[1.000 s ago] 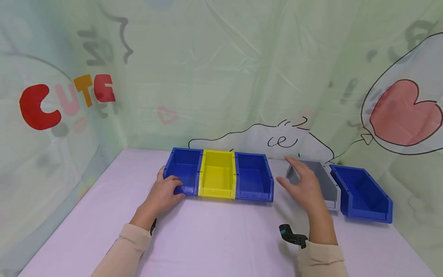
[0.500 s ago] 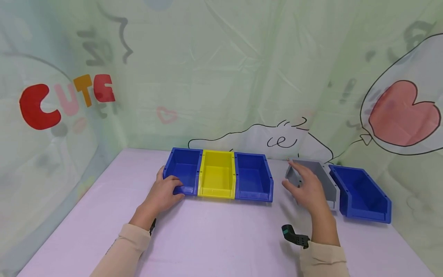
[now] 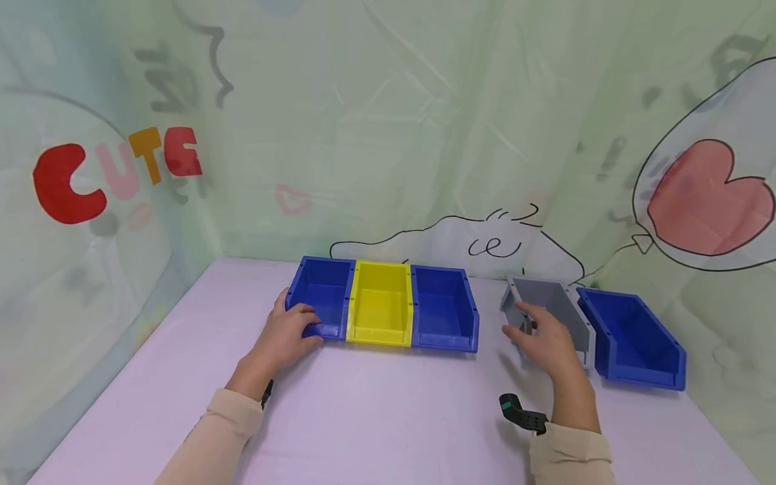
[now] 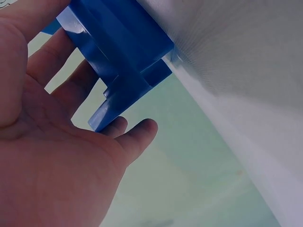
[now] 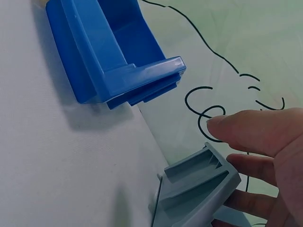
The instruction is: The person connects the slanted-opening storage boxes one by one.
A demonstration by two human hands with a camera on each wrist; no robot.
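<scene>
In the head view my left hand (image 3: 283, 342) grips the front left corner of a blue storage bin (image 3: 327, 300). The left wrist view has the fingers curled around the wall of that blue bin (image 4: 128, 42). A yellow bin (image 3: 380, 310) and a second blue bin (image 3: 442, 303) stand joined side by side with it. Farther right, my right hand (image 3: 548, 343) hovers at the left wall of a grey bin (image 3: 548, 300). Seen from the right wrist, its fingers (image 5: 253, 203) reach behind the grey bin's edge, while the thumb stands apart from it.
Another blue bin (image 3: 642, 337) sits against the grey bin's right side, near the right table edge. A strip of white table (image 3: 490, 316) separates the row of three from the grey bin. A printed curtain (image 3: 388, 135) rises behind the table.
My right hand has moved right and down onto the grey bin's left wall, its thumb and fingers drawing closer together. The left hand and the bins have stayed in place.
</scene>
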